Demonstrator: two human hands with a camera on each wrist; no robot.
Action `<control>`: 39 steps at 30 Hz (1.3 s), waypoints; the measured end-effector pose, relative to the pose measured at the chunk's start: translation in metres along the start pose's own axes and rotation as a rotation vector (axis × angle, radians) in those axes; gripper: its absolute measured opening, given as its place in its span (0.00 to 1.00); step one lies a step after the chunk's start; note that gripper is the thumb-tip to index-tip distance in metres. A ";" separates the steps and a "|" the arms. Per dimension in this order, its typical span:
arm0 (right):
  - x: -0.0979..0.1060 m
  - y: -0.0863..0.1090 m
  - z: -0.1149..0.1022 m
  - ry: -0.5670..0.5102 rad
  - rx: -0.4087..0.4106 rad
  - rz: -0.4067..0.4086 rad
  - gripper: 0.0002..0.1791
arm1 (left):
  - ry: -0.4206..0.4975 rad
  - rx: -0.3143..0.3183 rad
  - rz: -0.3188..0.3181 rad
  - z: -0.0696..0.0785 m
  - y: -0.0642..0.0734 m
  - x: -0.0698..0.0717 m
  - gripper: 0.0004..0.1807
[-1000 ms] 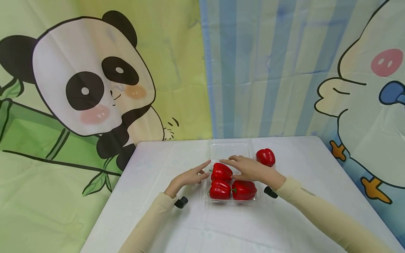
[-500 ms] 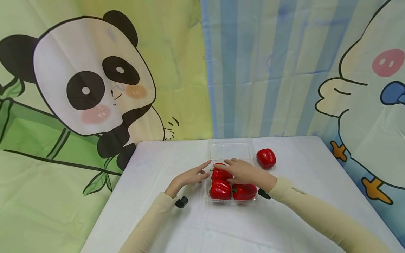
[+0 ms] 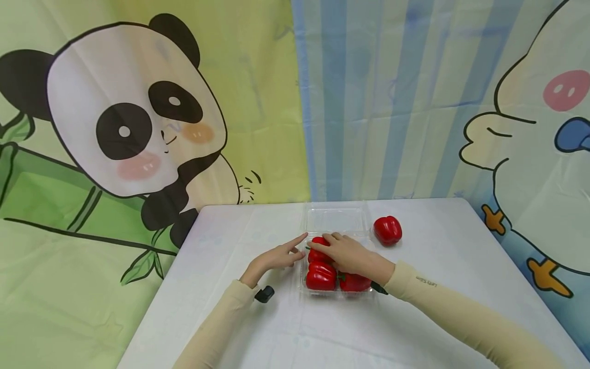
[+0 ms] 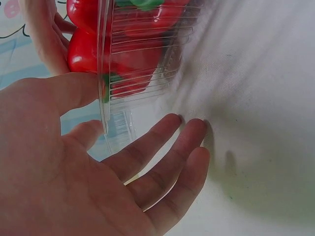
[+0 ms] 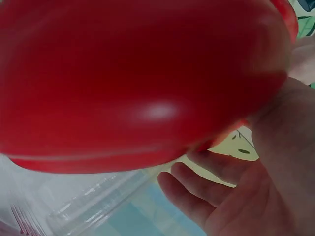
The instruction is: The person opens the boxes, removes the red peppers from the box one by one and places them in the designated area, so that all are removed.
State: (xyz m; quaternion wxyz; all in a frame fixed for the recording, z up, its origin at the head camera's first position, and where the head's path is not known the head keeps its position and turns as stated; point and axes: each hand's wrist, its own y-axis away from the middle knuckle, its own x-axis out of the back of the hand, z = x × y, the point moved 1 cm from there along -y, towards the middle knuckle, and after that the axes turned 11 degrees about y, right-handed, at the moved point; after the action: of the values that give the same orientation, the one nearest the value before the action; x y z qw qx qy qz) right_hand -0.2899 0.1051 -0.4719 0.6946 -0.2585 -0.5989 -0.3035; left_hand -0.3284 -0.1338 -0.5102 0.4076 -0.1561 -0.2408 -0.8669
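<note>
Three red bell peppers sit in a clear plastic clamshell box (image 3: 304, 287), its lid (image 3: 336, 219) laid back. My left hand (image 3: 276, 257) is at the box's left side; in the left wrist view its thumb touches the rim and the other fingers spread loosely, holding nothing. With fingers and thumb spread around it, my right hand (image 3: 351, 253) holds the back-left bell pepper (image 3: 318, 252). Beside that one lie the front-left bell pepper (image 3: 321, 277) and the front-right bell pepper (image 3: 354, 283), partly under the right hand. A large red pepper (image 5: 147, 88) hides the right thumb in the right wrist view.
Another red bell pepper (image 3: 387, 230) lies on the white table (image 3: 258, 328), to the right of the lid. A patterned curtain (image 3: 258, 102) hangs behind the table.
My right hand has moved left and slightly down, from over the box's back-right part onto the back-left bell pepper. The left hand stays in place.
</note>
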 end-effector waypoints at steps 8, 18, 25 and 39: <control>-0.003 -0.001 0.001 -0.035 0.020 0.019 0.51 | 0.006 -0.005 0.001 0.001 0.001 0.000 0.37; -0.006 -0.001 0.003 -0.028 0.047 0.066 0.49 | 0.016 0.003 0.004 0.001 0.001 0.000 0.37; -0.004 0.000 0.003 -0.036 0.046 0.067 0.49 | 0.020 0.000 0.000 0.004 0.003 0.000 0.37; -0.003 0.001 0.005 -0.068 0.043 0.049 0.48 | 0.015 0.000 0.003 0.003 0.002 0.000 0.37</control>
State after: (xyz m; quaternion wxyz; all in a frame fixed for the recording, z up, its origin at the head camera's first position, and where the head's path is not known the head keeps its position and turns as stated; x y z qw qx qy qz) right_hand -0.2928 0.1092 -0.4739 0.6864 -0.2684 -0.6220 -0.2643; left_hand -0.3266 -0.1333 -0.5073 0.4106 -0.1500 -0.2374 -0.8675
